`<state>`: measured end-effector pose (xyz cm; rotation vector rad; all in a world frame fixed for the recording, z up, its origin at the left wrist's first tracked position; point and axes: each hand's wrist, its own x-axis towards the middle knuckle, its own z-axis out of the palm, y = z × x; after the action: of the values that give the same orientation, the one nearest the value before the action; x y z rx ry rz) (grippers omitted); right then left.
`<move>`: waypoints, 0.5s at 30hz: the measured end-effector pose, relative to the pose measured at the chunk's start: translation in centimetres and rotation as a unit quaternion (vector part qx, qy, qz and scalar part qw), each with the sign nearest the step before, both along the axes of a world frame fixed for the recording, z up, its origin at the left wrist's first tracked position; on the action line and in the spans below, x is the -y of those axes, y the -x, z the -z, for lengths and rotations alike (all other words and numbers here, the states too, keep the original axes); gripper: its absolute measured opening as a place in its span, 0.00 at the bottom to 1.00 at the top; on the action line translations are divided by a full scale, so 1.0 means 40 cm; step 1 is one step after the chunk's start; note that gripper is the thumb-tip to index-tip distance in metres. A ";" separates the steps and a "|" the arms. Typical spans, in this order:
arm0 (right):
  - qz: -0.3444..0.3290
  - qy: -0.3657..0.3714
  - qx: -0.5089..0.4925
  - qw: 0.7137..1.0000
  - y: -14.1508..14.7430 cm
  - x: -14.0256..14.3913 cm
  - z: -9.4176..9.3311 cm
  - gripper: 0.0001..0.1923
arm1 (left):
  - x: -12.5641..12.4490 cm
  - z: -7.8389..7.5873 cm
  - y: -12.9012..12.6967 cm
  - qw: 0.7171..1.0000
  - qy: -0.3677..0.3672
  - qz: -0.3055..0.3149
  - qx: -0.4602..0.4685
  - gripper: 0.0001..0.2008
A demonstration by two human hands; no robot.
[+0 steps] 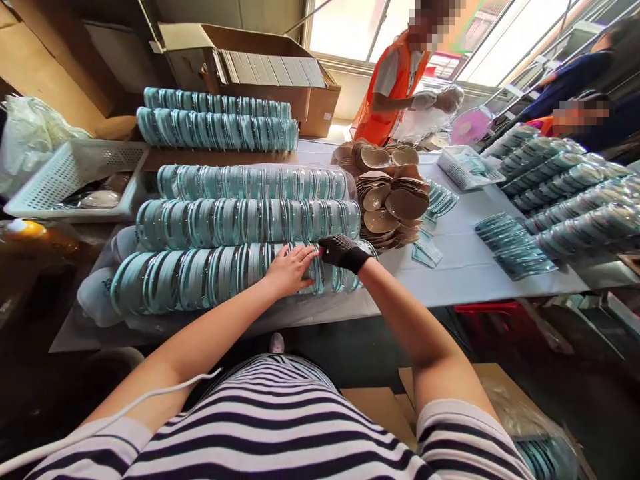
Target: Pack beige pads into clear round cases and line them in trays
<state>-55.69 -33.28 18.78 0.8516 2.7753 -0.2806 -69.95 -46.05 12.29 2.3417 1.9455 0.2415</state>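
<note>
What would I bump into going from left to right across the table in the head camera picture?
White basket → rows of blue-green packs → bare left hand → gloved right hand → pile of tan cups → more blue-green packs.

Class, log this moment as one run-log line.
left hand: bare, on nearest row of teal packs | right hand: gloved, on same row | beige cups: piled behind

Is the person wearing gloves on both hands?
No, only the right hand wears a dark glove; the left hand is bare on the packs.
</note>
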 end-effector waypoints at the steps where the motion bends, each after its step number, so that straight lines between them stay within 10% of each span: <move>1: 0.011 0.008 -0.026 1.000 -0.030 0.017 0.012 0.10 | 0.001 -0.002 -0.001 1.000 0.000 -0.002 0.001 0.35; 15: 0.074 -0.009 -0.047 0.996 -0.231 0.278 0.359 0.16 | 0.005 -0.014 0.008 1.000 0.028 0.000 -0.003 0.35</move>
<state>-46.44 -44.39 4.43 1.0774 2.8080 -0.3299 -70.27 -46.24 12.85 2.3103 1.9289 0.1788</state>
